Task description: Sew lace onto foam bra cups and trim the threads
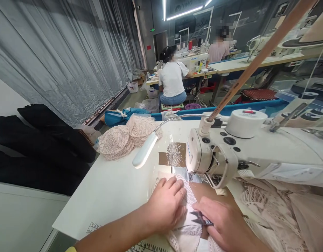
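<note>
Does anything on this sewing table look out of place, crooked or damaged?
Nothing looks damaged or spilled. The left hand lies flat on the lace piece by the sewing machine, and the right hand holds small snips. Only the pile of lace pieces at the table's far edge lies loosely heaped, not stacked.

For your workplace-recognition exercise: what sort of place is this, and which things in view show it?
Most likely a garment sewing workshop: an industrial sewing machine, a pile of lace pieces, and a person seated at another machine table.
</note>
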`<state>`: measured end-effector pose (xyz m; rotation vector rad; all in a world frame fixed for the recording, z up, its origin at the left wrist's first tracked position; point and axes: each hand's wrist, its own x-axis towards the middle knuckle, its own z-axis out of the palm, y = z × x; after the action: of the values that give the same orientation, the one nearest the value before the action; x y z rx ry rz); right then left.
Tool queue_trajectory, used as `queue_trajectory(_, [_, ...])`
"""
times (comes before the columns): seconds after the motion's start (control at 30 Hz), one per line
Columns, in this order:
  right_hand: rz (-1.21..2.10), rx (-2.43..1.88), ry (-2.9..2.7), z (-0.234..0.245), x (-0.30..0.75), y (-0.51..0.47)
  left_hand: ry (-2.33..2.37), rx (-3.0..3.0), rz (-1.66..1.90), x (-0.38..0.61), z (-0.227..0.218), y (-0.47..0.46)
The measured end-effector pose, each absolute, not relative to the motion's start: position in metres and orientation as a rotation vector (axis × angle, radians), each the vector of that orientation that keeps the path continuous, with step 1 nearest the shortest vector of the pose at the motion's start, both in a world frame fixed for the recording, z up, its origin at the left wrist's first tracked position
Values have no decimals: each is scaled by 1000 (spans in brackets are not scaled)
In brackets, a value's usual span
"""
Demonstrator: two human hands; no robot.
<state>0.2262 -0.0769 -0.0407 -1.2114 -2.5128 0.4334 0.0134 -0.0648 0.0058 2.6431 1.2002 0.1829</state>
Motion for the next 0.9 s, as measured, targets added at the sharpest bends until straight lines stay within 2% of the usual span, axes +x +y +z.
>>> queue_trajectory(0.2, [168,-1281,-2481,-49,229,-68,1156,2661,165,15,3,-52])
queue_trajectory(0.43, [42,-1307,-2370,-40,225,-64,1143,2664,92,10,0,-59])
queue_trajectory(0.57, [-21,-1333,-2512,-39,223,-60,1135,2671,82,7,-5,-68])
queue_trajectory(0.73, [-276,-1418,-2434,-41,234,-62,1133,2647,78,5,-3,-70])
queue_trajectory(0.9, [-194,-1308,-2463,-47,230,-63,1134,2645,82,5,-3,-71])
